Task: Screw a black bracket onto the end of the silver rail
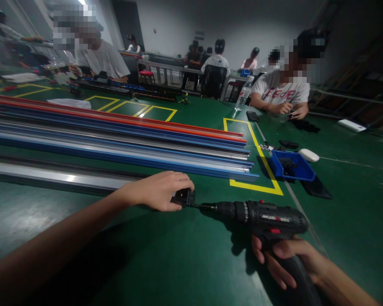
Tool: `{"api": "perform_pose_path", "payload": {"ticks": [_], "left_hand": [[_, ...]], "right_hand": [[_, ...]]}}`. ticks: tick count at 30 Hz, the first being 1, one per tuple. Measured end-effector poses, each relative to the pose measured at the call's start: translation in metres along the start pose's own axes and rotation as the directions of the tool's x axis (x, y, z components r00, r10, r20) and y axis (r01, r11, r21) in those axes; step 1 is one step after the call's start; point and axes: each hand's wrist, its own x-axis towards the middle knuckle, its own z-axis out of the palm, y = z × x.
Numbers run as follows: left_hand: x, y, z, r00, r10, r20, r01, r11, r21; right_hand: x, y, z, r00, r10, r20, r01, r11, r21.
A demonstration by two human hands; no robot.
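My right hand (pixel 284 259) is wrapped round the handle of a black cordless drill (pixel 274 216), lying level with its bit pointing left. The bit tip meets a small black end bracket (pixel 189 198) at the end of a dark and silver metal rail (pixel 83 177). Over that rail end my left hand (pixel 166 189) is closed, fingers curled round the bracket and the rail. The exact contact between bit and bracket is too small to make out. Just beyond lie several long blue rails (pixel 178 159) and an orange rail (pixel 178 126), side by side.
A blue bin (pixel 293 168) with black parts stands at the right, beside a white mouse-like object (pixel 309 155). Farther back are a water bottle (pixel 243 95) and a seated person (pixel 281 91). Yellow tape (pixel 258 188) marks the green table; another person (pixel 98 55) sits across at left.
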Motion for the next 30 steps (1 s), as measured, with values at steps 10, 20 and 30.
{"api": "perform_pose_path", "payload": {"ticks": [10, 20, 30], "left_hand": [[0.007, -0.010, -0.003, 0.998, 0.003, -0.066, -0.004, 1.000, -0.025], [0.009, -0.012, -0.005, 0.996, -0.059, -0.061, 0.059, 0.998, -0.013], [0.010, -0.011, -0.007, 0.996, -0.074, -0.044, 0.074, 0.997, -0.009]], "right_hand": [[0.014, -0.027, -0.003, 1.000, 0.018, -0.005, -0.018, 0.999, -0.033], [0.021, -0.029, -0.021, 0.995, 0.002, 0.104, -0.001, 1.000, -0.009], [0.024, -0.024, -0.022, 0.999, -0.003, 0.034, 0.005, 0.999, -0.039]]}}
